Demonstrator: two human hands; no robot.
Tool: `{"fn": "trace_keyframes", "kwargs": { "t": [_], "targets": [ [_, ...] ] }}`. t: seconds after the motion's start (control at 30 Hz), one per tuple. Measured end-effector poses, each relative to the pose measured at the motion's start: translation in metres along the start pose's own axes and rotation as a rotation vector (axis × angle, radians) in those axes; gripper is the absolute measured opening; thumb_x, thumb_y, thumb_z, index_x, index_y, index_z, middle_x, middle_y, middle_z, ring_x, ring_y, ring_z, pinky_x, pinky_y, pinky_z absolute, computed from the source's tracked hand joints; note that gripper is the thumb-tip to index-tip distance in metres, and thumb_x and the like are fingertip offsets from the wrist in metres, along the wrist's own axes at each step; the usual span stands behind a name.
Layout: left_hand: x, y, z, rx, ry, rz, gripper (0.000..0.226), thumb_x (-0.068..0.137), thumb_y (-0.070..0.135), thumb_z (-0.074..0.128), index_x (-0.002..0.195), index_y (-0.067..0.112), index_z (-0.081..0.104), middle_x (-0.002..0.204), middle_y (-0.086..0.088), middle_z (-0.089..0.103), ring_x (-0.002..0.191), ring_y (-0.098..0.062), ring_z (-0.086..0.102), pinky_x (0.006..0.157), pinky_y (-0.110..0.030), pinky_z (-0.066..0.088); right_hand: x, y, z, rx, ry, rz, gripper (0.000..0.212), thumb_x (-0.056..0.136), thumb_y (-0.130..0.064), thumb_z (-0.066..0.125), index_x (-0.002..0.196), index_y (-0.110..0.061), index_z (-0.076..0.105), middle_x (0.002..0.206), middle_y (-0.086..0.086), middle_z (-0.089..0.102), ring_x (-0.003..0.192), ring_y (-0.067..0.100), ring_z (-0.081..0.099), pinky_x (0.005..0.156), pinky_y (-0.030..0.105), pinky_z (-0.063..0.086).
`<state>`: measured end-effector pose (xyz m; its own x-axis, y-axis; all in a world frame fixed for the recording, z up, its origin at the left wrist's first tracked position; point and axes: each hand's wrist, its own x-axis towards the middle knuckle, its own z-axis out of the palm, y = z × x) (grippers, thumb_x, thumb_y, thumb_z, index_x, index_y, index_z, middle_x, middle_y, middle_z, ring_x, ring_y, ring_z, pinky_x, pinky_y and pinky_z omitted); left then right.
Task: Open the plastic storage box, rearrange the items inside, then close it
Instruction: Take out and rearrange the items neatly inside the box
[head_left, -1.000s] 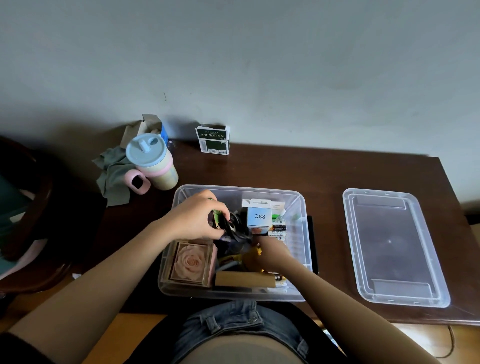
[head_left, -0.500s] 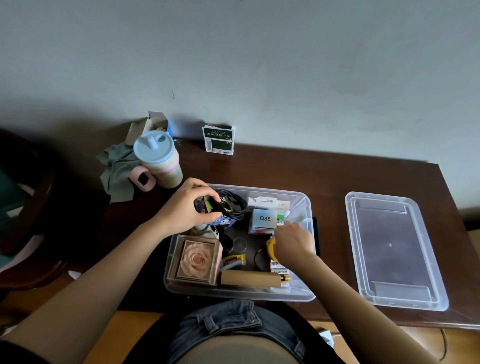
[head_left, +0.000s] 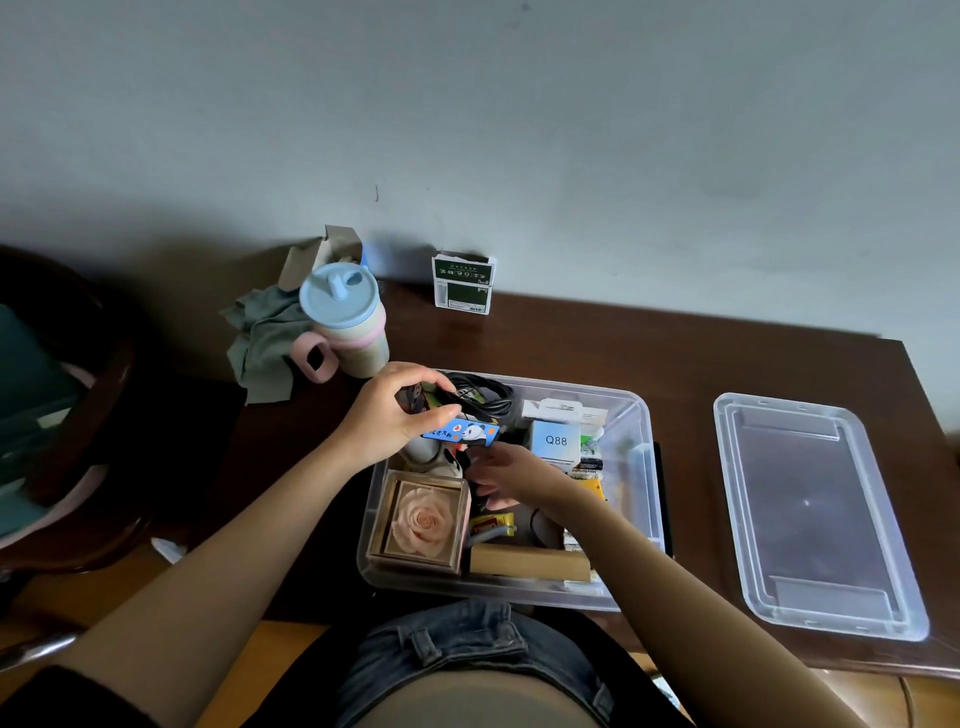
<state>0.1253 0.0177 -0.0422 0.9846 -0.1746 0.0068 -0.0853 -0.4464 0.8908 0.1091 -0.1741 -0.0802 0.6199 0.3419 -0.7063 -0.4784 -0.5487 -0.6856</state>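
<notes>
Midway, we note lid (head_left: 815, 514) off on bench (head_left: 675, 353), left hand (head_left: 384, 421) pinching panda-print packet (head_left: 462, 432) over storage box (head_left: 641, 467), right hand (head_left: 511, 475) loose-fingered among items; closing remains.

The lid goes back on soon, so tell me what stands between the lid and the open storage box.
Nothing lies on the table between the lid and the storage box. Over the box opening, though, are both hands: the left hand grips a blue panda-print item, and the right hand reaches inside.
</notes>
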Motion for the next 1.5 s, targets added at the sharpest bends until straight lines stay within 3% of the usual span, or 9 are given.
{"fn": "trace_keyframes", "kwargs": {
  "t": [0.27,0.37,0.5,0.6,0.8,0.97,1.2,1.37,1.5],
  "targets": [
    [0.002,-0.002,0.001,-0.014,-0.002,0.016,0.025,0.070,0.042,0.070,0.087,0.024,0.069,0.095,0.004,0.067,0.101,-0.012,0.056,0.091,-0.020,0.041,0.018,-0.007,0.015,0.074,-0.043,-0.128,0.025,0.087,-0.019,0.066,0.107,-0.026,0.053,0.084,-0.016,0.058,0.074,-0.003,0.058,0.053,0.004,0.047],
    [0.004,-0.003,0.000,-0.053,0.004,0.002,0.029,0.070,0.044,0.069,0.088,0.022,0.070,0.095,0.002,0.068,0.099,-0.015,0.058,0.090,-0.024,0.043,0.016,-0.004,0.014,0.032,0.020,-0.175,0.031,0.086,-0.022,0.068,0.115,-0.019,0.057,0.084,-0.014,0.061,0.067,-0.003,0.058,0.057,0.008,0.048],
    [0.008,-0.006,-0.001,-0.118,0.010,-0.030,0.012,0.079,0.020,0.076,0.089,0.019,0.070,0.090,0.000,0.068,0.090,-0.017,0.063,0.081,-0.025,0.045,0.008,0.001,0.011,-0.220,0.130,-0.285,0.036,0.086,-0.036,0.066,0.117,-0.017,0.061,0.096,-0.003,0.068,0.078,0.010,0.062,0.071,0.023,0.049],
    [0.008,-0.004,-0.004,-0.158,0.020,-0.017,0.009,0.079,0.022,0.074,0.086,0.025,0.069,0.086,0.008,0.068,0.084,-0.006,0.063,0.075,-0.017,0.046,-0.003,0.000,0.007,-0.278,0.179,-0.341,0.025,0.091,-0.035,0.059,0.106,-0.016,0.063,0.080,-0.010,0.062,0.066,-0.002,0.058,0.065,0.025,0.048],
    [0.008,-0.001,-0.011,-0.212,0.042,-0.017,0.017,0.085,0.010,0.068,0.084,0.027,0.068,0.080,0.020,0.069,0.079,0.004,0.061,0.071,-0.008,0.044,-0.033,0.002,-0.024,-0.402,0.158,-0.259,0.027,0.096,-0.037,0.050,0.106,-0.012,0.051,0.095,0.008,0.063,0.081,0.024,0.065,0.076,0.044,0.053],
    [0.008,0.001,-0.013,-0.202,0.033,-0.013,0.017,0.086,0.009,0.067,0.084,0.026,0.068,0.081,0.022,0.069,0.079,0.006,0.061,0.072,-0.006,0.043,-0.052,0.019,-0.047,-0.607,0.094,-0.137,0.031,0.097,-0.041,0.044,0.115,-0.016,0.049,0.106,0.001,0.059,0.087,0.016,0.057,0.079,0.033,0.050],
    [0.008,0.005,-0.014,-0.229,0.022,-0.018,0.017,0.086,0.008,0.065,0.086,0.024,0.068,0.081,0.023,0.069,0.079,0.007,0.061,0.070,-0.006,0.043,-0.046,0.035,-0.043,-0.611,0.044,-0.034,0.024,0.100,-0.027,0.039,0.114,-0.012,0.051,0.092,-0.001,0.055,0.084,0.021,0.057,0.084,0.043,0.053],
    [0.007,0.004,-0.013,-0.228,0.007,-0.022,0.016,0.086,0.008,0.066,0.086,0.024,0.068,0.081,0.022,0.069,0.079,0.006,0.062,0.070,-0.006,0.044,-0.037,0.038,-0.038,-0.637,0.011,-0.023,0.032,0.101,-0.027,0.037,0.128,-0.014,0.047,0.120,0.005,0.057,0.102,0.022,0.057,0.081,0.031,0.045],
    [0.004,0.001,-0.011,-0.235,0.014,-0.034,0.015,0.086,0.009,0.066,0.085,0.023,0.069,0.080,0.019,0.070,0.078,0.005,0.062,0.070,-0.007,0.045,-0.033,0.043,-0.036,-0.587,0.003,0.003,0.032,0.101,-0.026,0.035,0.129,-0.017,0.046,0.113,0.006,0.058,0.087,0.017,0.055,0.076,0.030,0.045]
  ]
}}
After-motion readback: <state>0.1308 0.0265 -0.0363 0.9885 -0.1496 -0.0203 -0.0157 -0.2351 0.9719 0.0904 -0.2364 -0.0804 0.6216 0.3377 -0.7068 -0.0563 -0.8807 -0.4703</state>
